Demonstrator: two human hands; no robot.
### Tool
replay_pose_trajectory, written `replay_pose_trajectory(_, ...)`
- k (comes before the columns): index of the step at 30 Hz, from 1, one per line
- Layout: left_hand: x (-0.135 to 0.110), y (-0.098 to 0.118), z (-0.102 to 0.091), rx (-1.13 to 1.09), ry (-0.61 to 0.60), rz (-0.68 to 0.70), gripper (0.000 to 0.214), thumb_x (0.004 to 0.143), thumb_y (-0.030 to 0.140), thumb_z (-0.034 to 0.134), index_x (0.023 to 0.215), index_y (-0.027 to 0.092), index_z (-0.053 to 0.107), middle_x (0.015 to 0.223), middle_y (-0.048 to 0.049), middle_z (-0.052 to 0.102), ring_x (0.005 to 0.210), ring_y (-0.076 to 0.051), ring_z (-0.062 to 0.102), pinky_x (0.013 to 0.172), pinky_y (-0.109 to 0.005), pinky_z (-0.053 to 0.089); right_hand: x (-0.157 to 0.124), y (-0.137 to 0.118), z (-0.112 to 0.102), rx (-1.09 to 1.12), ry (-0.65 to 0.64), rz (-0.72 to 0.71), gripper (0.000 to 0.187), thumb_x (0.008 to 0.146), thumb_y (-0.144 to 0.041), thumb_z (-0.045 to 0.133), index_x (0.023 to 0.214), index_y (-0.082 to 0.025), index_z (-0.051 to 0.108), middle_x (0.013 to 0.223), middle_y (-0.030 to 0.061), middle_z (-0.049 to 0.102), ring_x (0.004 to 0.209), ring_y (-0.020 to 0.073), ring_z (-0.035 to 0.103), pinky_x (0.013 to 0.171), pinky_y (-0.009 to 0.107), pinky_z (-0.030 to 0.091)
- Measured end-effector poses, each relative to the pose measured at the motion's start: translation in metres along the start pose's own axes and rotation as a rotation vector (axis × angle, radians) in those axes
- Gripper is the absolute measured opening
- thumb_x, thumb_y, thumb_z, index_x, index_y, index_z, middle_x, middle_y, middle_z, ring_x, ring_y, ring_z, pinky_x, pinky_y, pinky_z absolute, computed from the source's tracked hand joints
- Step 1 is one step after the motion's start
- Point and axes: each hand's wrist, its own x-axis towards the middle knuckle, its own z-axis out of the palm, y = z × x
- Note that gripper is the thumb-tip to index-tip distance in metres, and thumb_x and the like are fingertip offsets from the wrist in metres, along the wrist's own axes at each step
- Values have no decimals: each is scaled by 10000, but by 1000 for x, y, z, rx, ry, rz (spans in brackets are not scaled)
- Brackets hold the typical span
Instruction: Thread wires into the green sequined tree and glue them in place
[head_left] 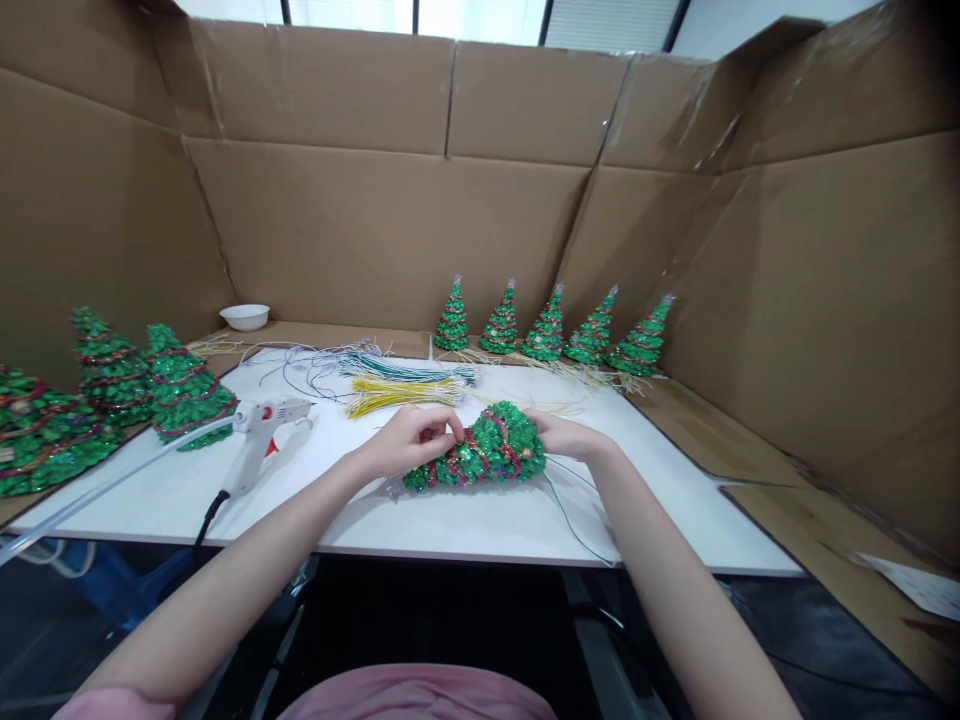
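A small green tinsel Christmas tree [487, 452] lies on its side over the white table, its tip pointing left and its base to the right. Red garland and small baubles wind around it. My right hand [561, 436] grips the tree at its base, fingers partly hidden behind it. Along the tree's upper side, my left hand [417, 440] has its thumb and fingers curled together in a pinch against the garland; whatever is between the fingertips is too small to make out. Thin wires [570, 505] trail from the base toward the table's front edge.
A white glue gun [259, 440] with a clear glue stick stands left. Bundles of yellow wires [405, 393] and green wires [409, 369] lie behind my hands. Several finished trees [544, 335] line the back; larger ones [184, 385] stand left. Cardboard walls [390, 230] enclose the white table [690, 510].
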Motion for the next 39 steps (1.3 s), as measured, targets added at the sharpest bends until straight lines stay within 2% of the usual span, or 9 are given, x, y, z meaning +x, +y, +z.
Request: replay_pose_trajectory(39,0,-1,0,-7,-4,-5,117,871,200,483,861,172,596,604,50,467,541,-90,400,559,-195,324,0,0,0,-17,14,-11,444,692,-329,686,1117,-201,675,1236,59,654,1182,308,567,1030,452,439)
